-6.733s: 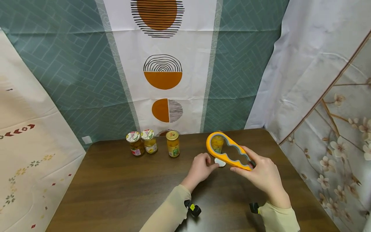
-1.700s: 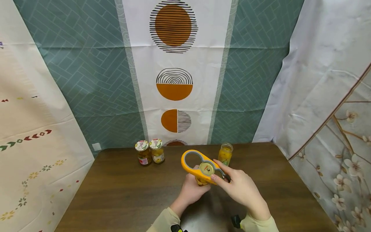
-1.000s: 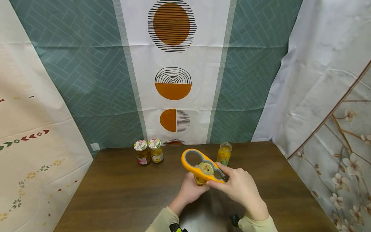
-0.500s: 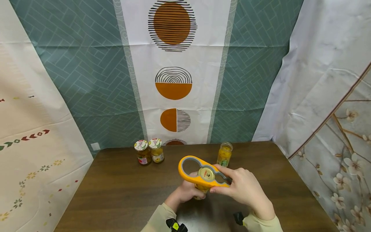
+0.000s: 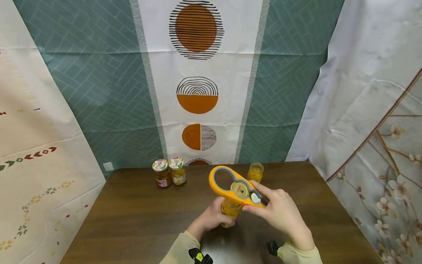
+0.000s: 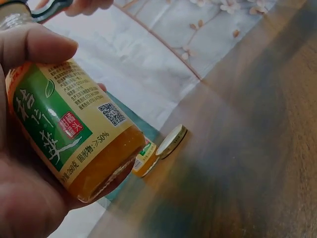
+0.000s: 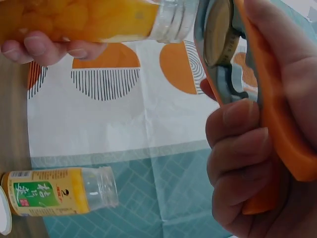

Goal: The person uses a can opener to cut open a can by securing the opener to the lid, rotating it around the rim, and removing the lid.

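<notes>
My left hand (image 5: 212, 214) grips a glass jar of orange fruit pieces (image 5: 230, 209), its green and yellow label (image 6: 54, 114) facing the left wrist camera. In the right wrist view the jar's threaded neck (image 7: 174, 21) is bare. Just beyond the mouth, a gold lid (image 5: 240, 189) sits inside an orange jar opener (image 5: 215, 183) with a grey toothed lining. My right hand (image 5: 283, 212) holds the opener's handles, thumb on one side and fingers curled round the other (image 7: 240, 148). Lid and neck are apart.
A second jar of orange fruit (image 5: 255, 171), without a lid, stands at the back right; a loose lid (image 6: 172, 141) lies by it. Two lidded jars, one dark (image 5: 161, 174) and one pale yellow (image 5: 178, 172), stand at the back left of the brown table (image 5: 141, 220).
Earlier my left hand touched the loose lid and this jar stood at the back. Since half a second ago, the opener has risen off the jar with the gold lid, baring the neck.
</notes>
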Demonstrator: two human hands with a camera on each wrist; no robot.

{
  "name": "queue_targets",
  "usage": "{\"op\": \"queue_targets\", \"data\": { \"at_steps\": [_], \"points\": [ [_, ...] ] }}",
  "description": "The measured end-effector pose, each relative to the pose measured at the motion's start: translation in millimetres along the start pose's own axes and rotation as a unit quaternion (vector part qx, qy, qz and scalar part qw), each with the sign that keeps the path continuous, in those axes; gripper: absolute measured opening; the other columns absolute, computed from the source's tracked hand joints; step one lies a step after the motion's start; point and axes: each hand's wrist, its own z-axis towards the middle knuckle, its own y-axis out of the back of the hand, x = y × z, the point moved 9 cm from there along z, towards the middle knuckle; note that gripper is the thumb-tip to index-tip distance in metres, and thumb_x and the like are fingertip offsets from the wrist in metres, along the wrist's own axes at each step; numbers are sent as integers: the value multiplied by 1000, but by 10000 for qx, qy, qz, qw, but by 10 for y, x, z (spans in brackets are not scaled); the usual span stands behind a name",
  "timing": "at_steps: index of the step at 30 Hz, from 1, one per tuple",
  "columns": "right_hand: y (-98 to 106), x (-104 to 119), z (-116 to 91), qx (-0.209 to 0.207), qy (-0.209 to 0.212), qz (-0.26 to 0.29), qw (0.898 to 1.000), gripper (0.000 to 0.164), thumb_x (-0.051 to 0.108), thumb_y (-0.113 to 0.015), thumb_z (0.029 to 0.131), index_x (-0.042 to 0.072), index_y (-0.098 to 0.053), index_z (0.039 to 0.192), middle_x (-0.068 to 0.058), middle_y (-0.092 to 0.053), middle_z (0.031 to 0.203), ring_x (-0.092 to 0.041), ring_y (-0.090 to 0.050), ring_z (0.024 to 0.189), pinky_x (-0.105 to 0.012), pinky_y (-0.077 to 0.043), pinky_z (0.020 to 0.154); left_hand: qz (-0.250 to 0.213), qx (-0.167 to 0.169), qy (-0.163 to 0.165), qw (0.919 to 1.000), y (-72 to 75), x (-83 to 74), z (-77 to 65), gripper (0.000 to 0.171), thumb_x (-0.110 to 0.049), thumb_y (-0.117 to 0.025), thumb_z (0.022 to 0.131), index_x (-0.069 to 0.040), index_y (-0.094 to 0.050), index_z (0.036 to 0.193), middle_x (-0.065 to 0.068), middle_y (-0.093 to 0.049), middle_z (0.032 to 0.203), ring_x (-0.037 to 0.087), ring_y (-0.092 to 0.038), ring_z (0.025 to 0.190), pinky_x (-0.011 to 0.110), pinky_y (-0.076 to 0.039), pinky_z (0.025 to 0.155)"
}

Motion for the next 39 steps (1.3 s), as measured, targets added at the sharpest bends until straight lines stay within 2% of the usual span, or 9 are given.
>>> {"op": "queue_targets", "data": {
  "at_steps": [3,7,10,13,18,23,25,30,39],
  "points": [
    [66,-47,-3,-212,-166,32,9996,73,66,-76,71,29,-62,133,18,-38,51,-2,-38,47,-23,-36,44,173,-219,88,9996,28,39,14,55,-6,-76,68,-9,-57,120,4,-66,102,16,-61,88,33,-52,83],
    [125,-106,-9,-371,-405,150,9984,74,62,-77,73,28,-60,136,16,-43,53,-4,-41,47,-25,-40,45,6,-507,292,9983,55,87,29,52,-9,-76,70,-8,-57,118,3,-67,99,17,-63,86,33,-53,80],
    [147,-146,-21,-383,-558,209,9975,73,60,-78,74,29,-58,138,15,-39,50,-5,-38,44,-25,-37,42,-139,-657,401,9969,66,110,33,48,-8,-75,73,-6,-57,117,4,-67,99,16,-63,86,33,-52,81],
    [165,-171,-35,-377,-626,208,9971,72,59,-78,74,30,-58,138,13,-38,49,-5,-36,43,-25,-36,41,-216,-759,421,9960,84,118,36,47,-6,-73,75,-5,-56,119,10,-67,101,14,-62,87,34,-51,83],
    [211,-209,-31,-474,-686,183,9963,70,60,-77,75,35,-57,137,15,-48,54,-7,-42,45,-28,-39,44,-258,-911,460,9945,129,136,62,48,1,-71,76,-2,-54,121,24,-66,106,17,-62,89,41,-51,85],
    [285,-233,-33,-654,-757,241,9947,64,59,-77,76,41,-57,134,13,-51,57,-8,-43,47,-29,-40,46,-105,-1434,688,9872,214,193,114,51,-8,-77,78,-10,-53,124,12,-65,105,20,-61,91,43,-51,84],
    [311,-233,-35,-714,-736,285,9943,62,57,-78,77,41,-58,133,13,-52,57,-8,-42,46,-29,-40,45,-5,-1651,734,9835,255,227,163,54,-14,-79,80,-15,-51,127,6,-63,107,21,-60,93,44,-51,84],
    [347,-233,-39,-791,-683,379,9938,59,53,-78,78,41,-58,132,13,-56,62,-8,-42,46,-28,-40,45,63,-1933,795,9779,338,354,353,61,-21,-78,84,-23,-44,134,4,-59,114,23,-58,99,48,-49,88],
    [401,-333,-63,-953,-698,468,9919,59,50,-80,78,39,-59,132,12,-61,69,-9,-48,50,-28,-42,46,-175,-2178,939,9713,384,663,674,56,-14,-75,88,-20,-40,131,5,-56,115,23,-55,102,49,-46,92]
  ]
}}
